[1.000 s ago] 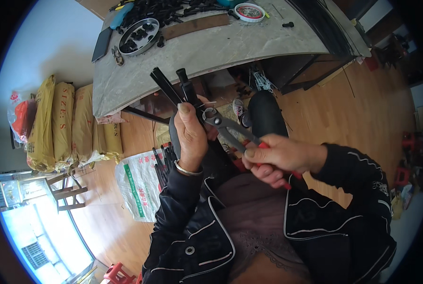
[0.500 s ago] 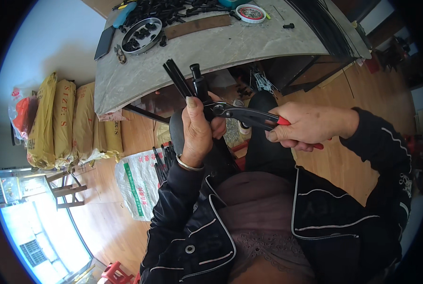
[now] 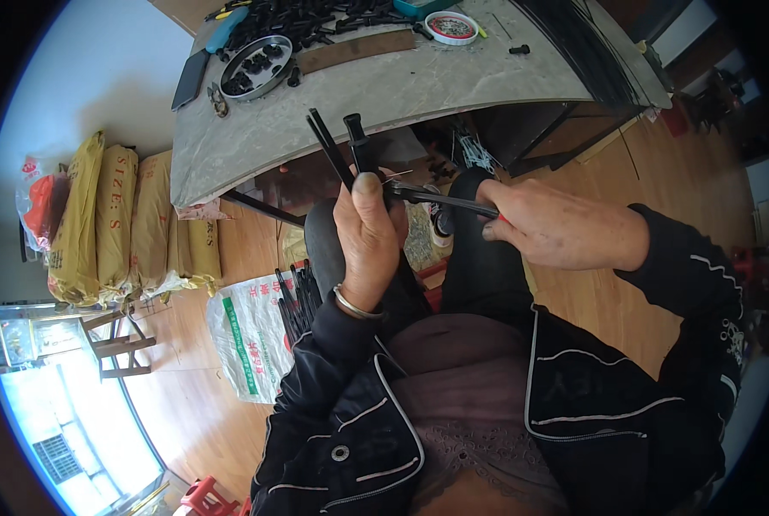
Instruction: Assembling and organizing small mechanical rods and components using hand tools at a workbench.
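Note:
My left hand (image 3: pixel 371 219) is closed round a bundle of slim black ribs and a thicker capped shaft, which looks like an umbrella frame (image 3: pixel 361 148). The frame stands upright, tilted a little to the left, just short of the table edge. My right hand (image 3: pixel 565 225) grips pliers (image 3: pixel 449 199) by their handles; a bit of red shows at the fingers. The jaws meet the frame beside my left thumb, where a thin bright wire (image 3: pixel 399 175) sticks out. My fingers hide the lower part of the frame.
On the grey table (image 3: pixel 333 95) lie a heap of black plastic parts (image 3: pixel 315 19), a round tin (image 3: pixel 257 67), a brown strip (image 3: pixel 358 52), a white-rimmed lid (image 3: pixel 451 27) and long black rods (image 3: pixel 578 47). Yellow sacks (image 3: pixel 113 224) line the left wall. A printed bag (image 3: pixel 242 340) lies on the floor.
The pliers have turned in my right hand, so their handles now show nearly edge-on. My right hand has rolled over, knuckles up. The thin wire now shows beside the jaws.

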`<state>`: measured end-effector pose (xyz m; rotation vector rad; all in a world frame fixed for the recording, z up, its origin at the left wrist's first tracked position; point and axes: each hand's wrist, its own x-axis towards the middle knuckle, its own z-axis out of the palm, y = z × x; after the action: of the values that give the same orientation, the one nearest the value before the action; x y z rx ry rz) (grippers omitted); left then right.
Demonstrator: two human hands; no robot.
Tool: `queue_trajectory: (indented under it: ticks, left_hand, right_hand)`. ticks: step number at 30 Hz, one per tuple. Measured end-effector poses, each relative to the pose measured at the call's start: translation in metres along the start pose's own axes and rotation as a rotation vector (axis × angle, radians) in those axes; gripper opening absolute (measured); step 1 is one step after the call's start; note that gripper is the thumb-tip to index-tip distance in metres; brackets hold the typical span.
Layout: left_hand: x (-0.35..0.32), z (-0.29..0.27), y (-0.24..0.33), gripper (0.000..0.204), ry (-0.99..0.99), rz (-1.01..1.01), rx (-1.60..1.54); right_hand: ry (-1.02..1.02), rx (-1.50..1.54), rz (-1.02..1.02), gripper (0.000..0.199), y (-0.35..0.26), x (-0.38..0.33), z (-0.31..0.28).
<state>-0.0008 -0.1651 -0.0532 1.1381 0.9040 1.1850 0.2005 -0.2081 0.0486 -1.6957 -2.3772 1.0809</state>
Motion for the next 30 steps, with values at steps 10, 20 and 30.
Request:
queue_trajectory:
  ticks: [10,20,30]
  left_hand:
    - [0.006,-0.017,0.002,0.055,-0.099,-0.077,-0.288]
    - [0.002,0.0,0.007,0.053,-0.052,-0.087,-0.22]
    - [0.008,0.006,0.0,0.051,0.15,0.018,-0.06]
  right_hand:
    - [0.448,0.061,0.078,0.029,0.025,0.002,0.016]
    - [0.609,0.708,-0.213,0.013,-0.019,0.062,0.049]
    - [0.97,0.65,-0.25,0.009,-0.029,0.079,0.09]
